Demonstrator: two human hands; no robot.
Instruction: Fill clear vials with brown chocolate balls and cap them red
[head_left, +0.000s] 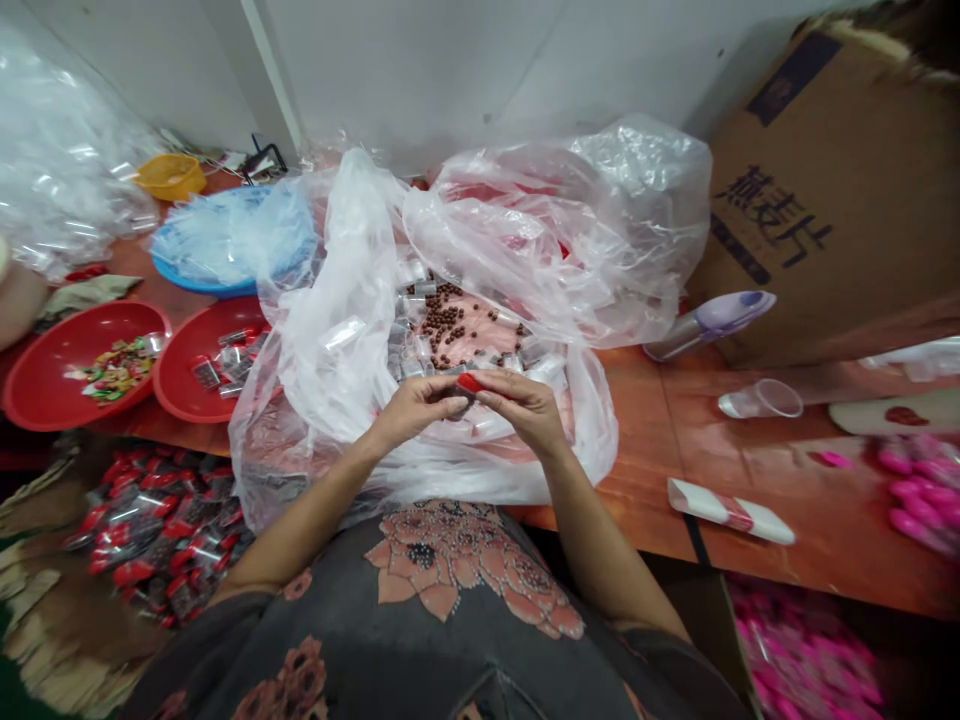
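Both hands meet over the near edge of a large clear plastic bag (349, 330) spread open on the table. My left hand (416, 408) pinches the body of a small clear container, mostly hidden by the fingers. On the container's red cap (470, 383), the thumb and fingers of my right hand (525, 405) are closed. Just beyond the hands, small brown balls (444, 322) lie loose inside the bag, with several clear, uncapped containers (412, 352) around them.
Left on the table are a red bowl (37, 375) of colourful small pieces, another red bowl (169, 375) with capped containers, and a blue basin (176, 265). A purple-and-silver tool (712, 320), clear cup (776, 398) and cardboard box (847, 150) stand right. Filled red-capped containers (165, 530) lie below left.
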